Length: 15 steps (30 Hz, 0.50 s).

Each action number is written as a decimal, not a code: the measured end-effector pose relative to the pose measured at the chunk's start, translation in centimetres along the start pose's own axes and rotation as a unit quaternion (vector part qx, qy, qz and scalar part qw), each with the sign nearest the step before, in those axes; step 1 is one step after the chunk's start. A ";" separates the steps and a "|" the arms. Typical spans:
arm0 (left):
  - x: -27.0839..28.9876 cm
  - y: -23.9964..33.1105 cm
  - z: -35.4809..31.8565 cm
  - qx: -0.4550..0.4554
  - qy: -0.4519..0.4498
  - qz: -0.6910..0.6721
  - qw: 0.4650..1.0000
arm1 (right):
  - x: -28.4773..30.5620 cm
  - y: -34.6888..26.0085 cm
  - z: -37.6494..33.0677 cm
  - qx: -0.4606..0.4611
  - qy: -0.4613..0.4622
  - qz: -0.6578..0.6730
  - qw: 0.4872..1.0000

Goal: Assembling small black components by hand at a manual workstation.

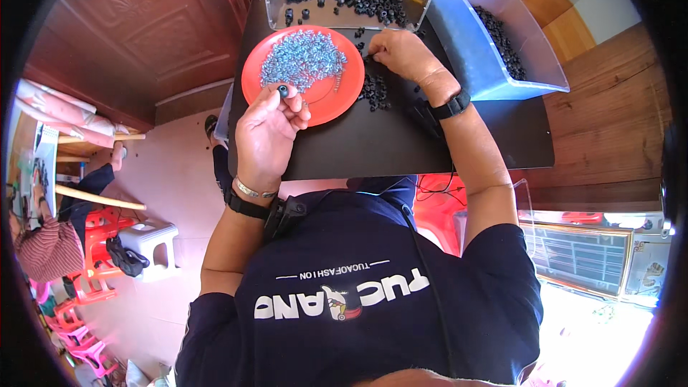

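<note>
My left hand [269, 129] pinches one black ring [283, 90] over the red plate [344, 97], ready for fitting; right hand [403, 54], at two o'clock, fingers narrowed, rakes loose rings [374, 92].

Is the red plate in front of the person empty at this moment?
No, the red plate holds a heap of small silvery-blue parts.

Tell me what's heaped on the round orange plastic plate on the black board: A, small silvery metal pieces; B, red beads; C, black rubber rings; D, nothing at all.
A: the round orange plastic plate carries a heap of small silvery metal pieces, while the small black rings lie off it on the black board by the right hand.
</note>
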<state>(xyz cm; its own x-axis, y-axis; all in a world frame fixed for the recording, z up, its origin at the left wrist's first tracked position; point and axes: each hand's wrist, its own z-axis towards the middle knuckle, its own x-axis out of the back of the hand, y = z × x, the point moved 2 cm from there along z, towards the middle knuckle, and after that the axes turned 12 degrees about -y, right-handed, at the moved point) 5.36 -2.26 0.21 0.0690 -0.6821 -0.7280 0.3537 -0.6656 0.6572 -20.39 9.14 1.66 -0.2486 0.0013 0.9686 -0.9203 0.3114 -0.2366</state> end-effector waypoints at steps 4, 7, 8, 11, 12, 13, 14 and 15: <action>-0.3 -0.2 0.1 0.008 0.009 0.007 1.000 | 0.3 -0.1 -0.7 0.006 0.077 0.123 0.989; -0.5 -0.4 0.3 0.016 0.002 0.010 1.000 | 1.2 -0.6 -1.1 0.018 0.062 0.345 0.936; -0.7 -0.5 0.4 0.019 -0.010 0.007 1.000 | 1.4 -0.6 -1.1 0.045 0.032 0.432 0.900; -1.6 -0.9 0.9 0.026 -0.017 0.008 0.999 | 1.1 -0.7 -1.3 0.105 -0.006 0.554 0.826; -1.7 -1.1 1.2 0.032 -0.026 0.006 0.999 | 0.9 -0.9 -1.4 0.136 -0.013 0.592 0.794; -1.9 -1.3 1.3 0.031 -0.024 0.008 0.999 | 0.8 -1.3 -1.6 0.157 -0.027 0.622 0.767; -2.1 -1.6 1.4 0.037 -0.029 0.008 0.999 | 0.8 -1.8 -1.7 0.159 -0.028 0.623 0.765; -2.3 -1.8 1.5 0.043 -0.032 0.007 0.999 | 0.9 -2.4 -1.9 0.157 -0.043 0.642 0.749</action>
<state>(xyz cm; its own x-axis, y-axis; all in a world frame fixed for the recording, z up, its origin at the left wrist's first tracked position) 3.15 0.04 1.00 0.0122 -0.7084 -0.7057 0.2714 -0.6769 0.6842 -17.83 10.25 3.22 -0.9960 0.0416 -0.0788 0.0727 -0.1329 -0.9885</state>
